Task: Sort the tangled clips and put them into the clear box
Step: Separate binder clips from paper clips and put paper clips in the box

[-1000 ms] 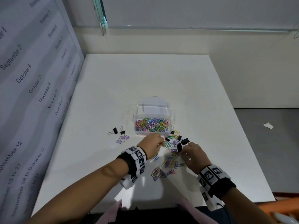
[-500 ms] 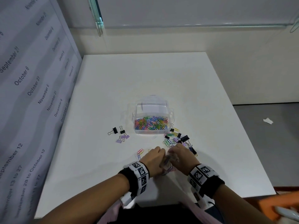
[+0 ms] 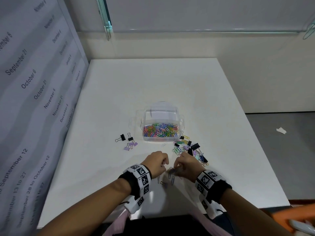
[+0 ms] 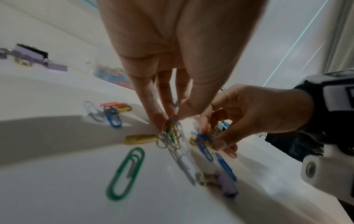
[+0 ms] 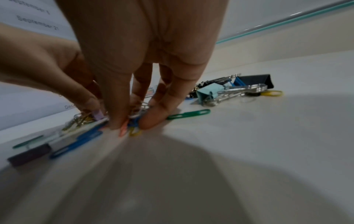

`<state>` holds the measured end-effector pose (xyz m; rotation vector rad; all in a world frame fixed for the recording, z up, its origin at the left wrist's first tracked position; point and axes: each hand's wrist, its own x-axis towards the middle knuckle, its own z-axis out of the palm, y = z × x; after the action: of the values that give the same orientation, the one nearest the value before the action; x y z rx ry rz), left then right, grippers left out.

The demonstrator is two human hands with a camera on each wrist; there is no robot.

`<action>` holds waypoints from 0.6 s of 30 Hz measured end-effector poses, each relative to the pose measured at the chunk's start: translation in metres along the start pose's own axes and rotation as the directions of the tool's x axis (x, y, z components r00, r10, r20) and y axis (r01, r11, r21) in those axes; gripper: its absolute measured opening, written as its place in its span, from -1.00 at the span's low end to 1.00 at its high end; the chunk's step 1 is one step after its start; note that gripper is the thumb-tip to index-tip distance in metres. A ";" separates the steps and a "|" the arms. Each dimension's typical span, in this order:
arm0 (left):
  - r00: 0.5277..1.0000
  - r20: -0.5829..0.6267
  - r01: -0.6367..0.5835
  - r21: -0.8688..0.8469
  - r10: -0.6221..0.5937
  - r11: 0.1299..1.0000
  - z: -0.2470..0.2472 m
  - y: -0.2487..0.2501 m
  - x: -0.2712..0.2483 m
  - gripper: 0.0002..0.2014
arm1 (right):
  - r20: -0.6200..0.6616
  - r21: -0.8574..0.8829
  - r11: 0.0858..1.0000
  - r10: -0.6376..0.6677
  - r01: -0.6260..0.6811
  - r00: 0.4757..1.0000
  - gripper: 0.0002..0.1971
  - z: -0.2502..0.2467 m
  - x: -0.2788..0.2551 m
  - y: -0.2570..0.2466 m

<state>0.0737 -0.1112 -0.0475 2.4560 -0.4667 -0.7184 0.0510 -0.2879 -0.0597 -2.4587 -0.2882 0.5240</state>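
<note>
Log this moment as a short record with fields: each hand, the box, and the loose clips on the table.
left hand: pinches a tangled bunch of paper clips
right hand: pinches a blue and yellow clip cluster
clear box: open, holds coloured paper clips, on white table
left group: black and purple binder clips left of the box
mixed pile: near the box's right front corner

Motion blur smears the paper clips [image 3: 171, 174] (colours uncertain) between both hands.
</note>
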 end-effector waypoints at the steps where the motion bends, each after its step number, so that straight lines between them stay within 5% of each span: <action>1: 1.000 -0.009 0.002 -0.011 -0.002 1.000 -0.002 -0.002 0.001 -0.76 | -0.017 0.013 1.000 -0.017 0.017 1.000 -0.91 -0.001 0.002 0.000; 3: 1.000 -0.020 0.010 -0.018 -0.010 1.000 -0.006 -0.006 0.001 -0.75 | -0.050 0.026 0.999 -0.040 0.042 0.998 -0.81 -0.004 0.008 -0.003; 7: 0.999 -0.048 0.016 -0.006 -0.016 1.000 -0.009 -0.013 -0.001 -0.72 | 0.028 0.028 0.993 0.110 -0.111 0.994 -0.83 -0.027 0.017 -0.014; 12: 0.996 0.042 -0.082 0.066 0.080 0.994 -0.007 -0.017 -0.008 -0.74 | -0.082 0.046 0.993 0.113 -0.110 0.990 -0.86 -0.051 0.038 -0.026; 18: 0.997 0.046 -0.061 0.135 0.055 0.989 0.001 -0.012 -0.002 -0.64 | -0.235 0.138 0.990 0.064 -0.032 0.970 -0.85 -0.081 0.069 -0.050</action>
<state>0.0737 -0.1009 -0.0540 2.5467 -0.6196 -0.7378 0.1442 -0.2676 0.0096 -2.3730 -0.0917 0.2532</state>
